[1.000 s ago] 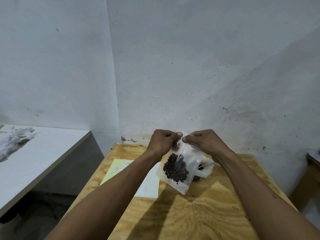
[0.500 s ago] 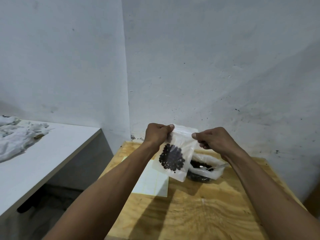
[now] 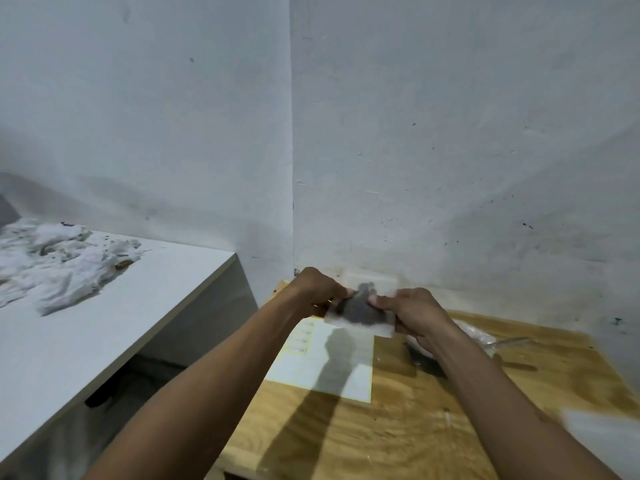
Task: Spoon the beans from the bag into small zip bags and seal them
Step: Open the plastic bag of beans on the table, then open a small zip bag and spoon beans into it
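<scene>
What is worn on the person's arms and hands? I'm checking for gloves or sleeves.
Nothing shows: the left hand and right hand are bare, with no gloves, rings or watch visible. Both forearms are bare as far as the frame's lower edge, with no sleeves in view.

Clear zip bag [image 3: 360, 311], dark beans; tan grained table [image 3: 398, 427]; white-yellow sheet [image 3: 332, 368].
</scene>
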Action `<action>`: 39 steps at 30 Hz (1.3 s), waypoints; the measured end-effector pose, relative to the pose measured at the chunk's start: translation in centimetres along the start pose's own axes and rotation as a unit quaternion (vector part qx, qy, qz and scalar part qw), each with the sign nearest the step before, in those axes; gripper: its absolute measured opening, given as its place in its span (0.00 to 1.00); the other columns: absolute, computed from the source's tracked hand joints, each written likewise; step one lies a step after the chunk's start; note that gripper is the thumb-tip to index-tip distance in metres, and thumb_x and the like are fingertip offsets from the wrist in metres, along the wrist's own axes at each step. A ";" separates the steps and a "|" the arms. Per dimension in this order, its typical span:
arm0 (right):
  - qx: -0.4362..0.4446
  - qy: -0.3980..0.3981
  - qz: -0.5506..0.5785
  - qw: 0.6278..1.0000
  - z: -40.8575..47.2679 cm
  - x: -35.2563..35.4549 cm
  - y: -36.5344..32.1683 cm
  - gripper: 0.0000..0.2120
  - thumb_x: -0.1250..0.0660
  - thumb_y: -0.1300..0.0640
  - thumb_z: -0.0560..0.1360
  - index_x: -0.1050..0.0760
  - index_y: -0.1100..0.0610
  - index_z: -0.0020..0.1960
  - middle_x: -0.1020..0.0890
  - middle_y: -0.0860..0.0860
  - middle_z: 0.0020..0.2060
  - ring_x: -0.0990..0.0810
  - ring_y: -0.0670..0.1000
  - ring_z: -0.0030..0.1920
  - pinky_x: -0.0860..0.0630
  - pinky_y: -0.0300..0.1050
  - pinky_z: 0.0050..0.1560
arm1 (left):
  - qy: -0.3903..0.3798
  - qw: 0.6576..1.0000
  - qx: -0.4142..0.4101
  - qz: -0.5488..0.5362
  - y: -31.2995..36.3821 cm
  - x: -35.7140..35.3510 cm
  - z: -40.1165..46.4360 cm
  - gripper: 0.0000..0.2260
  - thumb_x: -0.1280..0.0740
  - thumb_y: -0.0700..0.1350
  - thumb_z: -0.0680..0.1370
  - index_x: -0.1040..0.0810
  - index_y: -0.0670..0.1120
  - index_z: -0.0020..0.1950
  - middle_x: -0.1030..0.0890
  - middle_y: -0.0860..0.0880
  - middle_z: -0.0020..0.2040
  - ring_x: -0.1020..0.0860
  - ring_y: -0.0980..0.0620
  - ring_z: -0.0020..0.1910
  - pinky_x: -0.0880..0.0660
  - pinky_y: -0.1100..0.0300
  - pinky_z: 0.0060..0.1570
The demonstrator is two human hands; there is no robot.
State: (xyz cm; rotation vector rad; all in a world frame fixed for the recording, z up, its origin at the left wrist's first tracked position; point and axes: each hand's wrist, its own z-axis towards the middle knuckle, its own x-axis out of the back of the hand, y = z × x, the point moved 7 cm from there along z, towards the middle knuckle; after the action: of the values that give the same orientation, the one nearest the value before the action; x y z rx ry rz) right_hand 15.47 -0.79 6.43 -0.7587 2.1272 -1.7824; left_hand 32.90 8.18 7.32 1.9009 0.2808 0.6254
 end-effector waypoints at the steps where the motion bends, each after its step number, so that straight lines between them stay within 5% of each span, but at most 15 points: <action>1: 0.012 0.009 -0.021 1.000 0.4 -0.7 -0.1 0.23 0.22 0.60 0.72 0.26 0.65 0.62 0.18 0.58 0.42 0.15 0.52 0.40 0.18 0.45 0.37 | 0.015 1.000 -0.009 -0.001 -0.3 0.7 0.4 0.09 0.23 0.38 0.73 0.17 0.35 0.50 0.19 0.43 0.40 0.21 0.49 0.33 0.21 0.59 0.32; 3: 0.042 0.034 -0.108 0.993 1.5 -2.0 -0.6 0.34 0.21 0.56 0.71 0.32 0.63 0.71 0.18 0.59 0.53 0.17 0.57 0.51 0.19 0.50 0.49 | 0.045 0.999 -0.029 -0.003 -1.1 2.0 1.3 0.06 0.23 0.39 0.73 0.17 0.37 0.45 0.21 0.43 0.37 0.21 0.46 0.32 0.18 0.54 0.38; 6: 0.078 0.050 -0.214 0.972 2.7 -4.0 -1.2 0.38 0.24 0.53 0.74 0.38 0.60 0.77 0.19 0.56 0.55 0.20 0.56 0.55 0.25 0.47 0.49 | 0.096 0.994 -0.044 0.018 -2.4 3.4 2.7 0.12 0.20 0.44 0.69 0.18 0.42 0.47 0.19 0.45 0.38 0.20 0.45 0.36 0.17 0.42 0.49; 10: 0.080 0.046 -0.303 0.949 4.7 -6.3 -0.5 0.32 0.30 0.53 0.77 0.35 0.62 0.76 0.22 0.59 0.66 0.24 0.59 0.65 0.26 0.46 0.57 | 0.115 0.990 -0.059 0.054 -3.6 3.5 4.2 0.28 0.23 0.40 0.73 0.28 0.43 0.72 0.18 0.42 0.52 0.18 0.45 0.45 0.21 0.56 0.42; 12: 0.087 0.041 -0.346 0.933 5.7 -7.3 0.3 0.26 0.32 0.52 0.79 0.30 0.63 0.73 0.23 0.59 0.68 0.25 0.59 0.67 0.28 0.43 0.56 | 0.123 0.985 -0.070 0.101 -4.3 3.3 5.3 0.29 0.25 0.40 0.74 0.28 0.42 0.74 0.18 0.40 0.60 0.18 0.43 0.55 0.21 0.54 0.55; 15: 0.101 0.027 -0.364 0.925 6.9 -8.2 2.2 0.24 0.36 0.52 0.82 0.31 0.58 0.75 0.32 0.58 0.76 0.31 0.58 0.74 0.31 0.46 0.70 | 0.123 0.970 -0.084 0.190 -5.2 2.9 6.7 0.26 0.27 0.43 0.76 0.26 0.41 0.73 0.20 0.41 0.65 0.21 0.45 0.64 0.27 0.56 0.64; 18: 0.110 0.013 -0.447 0.888 7.6 -8.5 4.6 0.24 0.44 0.46 0.83 0.38 0.44 0.79 0.50 0.51 0.82 0.45 0.59 0.79 0.38 0.55 0.76 | 0.103 0.920 -0.154 0.346 -5.3 1.8 7.3 0.20 0.32 0.44 0.79 0.24 0.41 0.71 0.25 0.42 0.71 0.26 0.42 0.69 0.30 0.54 0.67; 21: 0.129 -0.011 -0.515 0.848 8.0 -9.0 6.2 0.23 0.53 0.42 0.84 0.44 0.37 0.79 0.48 0.45 0.81 0.48 0.57 0.78 0.42 0.59 0.74 | 0.035 0.862 -0.195 0.467 -6.6 0.2 8.3 0.19 0.42 0.45 0.84 0.30 0.45 0.75 0.37 0.42 0.79 0.36 0.42 0.76 0.39 0.50 0.73; 25: 0.144 -0.008 -0.522 0.841 8.5 -9.3 7.0 0.23 0.57 0.43 0.84 0.46 0.39 0.79 0.43 0.42 0.79 0.46 0.56 0.77 0.44 0.58 0.74 | -0.036 0.862 -0.193 0.467 -8.2 -0.2 9.3 0.21 0.49 0.46 0.87 0.42 0.44 0.81 0.40 0.44 0.81 0.42 0.46 0.80 0.45 0.50 0.74; 32: 0.132 -0.016 -0.524 0.841 8.5 -9.2 7.4 0.24 0.58 0.43 0.84 0.47 0.41 0.80 0.44 0.43 0.79 0.47 0.56 0.78 0.46 0.58 0.74 | -0.069 0.873 -0.186 0.446 -8.8 0.1 9.6 0.23 0.48 0.49 0.87 0.44 0.45 0.82 0.43 0.45 0.82 0.43 0.46 0.81 0.46 0.49 0.78; 36: 0.114 -0.040 -0.517 0.848 8.3 -9.1 7.2 0.25 0.58 0.42 0.84 0.49 0.41 0.80 0.47 0.43 0.81 0.50 0.55 0.79 0.48 0.59 0.76 | -0.066 0.865 -0.186 0.462 -8.4 0.1 9.0 0.23 0.49 0.49 0.87 0.43 0.45 0.82 0.43 0.44 0.82 0.43 0.46 0.80 0.46 0.47 0.78; 39: 0.130 -0.068 -0.445 0.884 7.1 -8.3 5.6 0.26 0.55 0.42 0.84 0.50 0.42 0.81 0.50 0.43 0.82 0.51 0.54 0.80 0.47 0.58 0.77 | 0.016 0.867 -0.232 0.442 -6.8 0.8 7.3 0.19 0.47 0.48 0.87 0.32 0.44 0.76 0.33 0.43 0.78 0.35 0.45 0.77 0.40 0.51 0.74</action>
State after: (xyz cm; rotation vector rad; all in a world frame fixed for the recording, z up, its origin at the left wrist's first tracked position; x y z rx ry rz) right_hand 24.74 -1.52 -1.56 -1.9163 1.4575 -2.2376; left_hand 38.15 5.56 -0.77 1.4705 -0.7227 1.1994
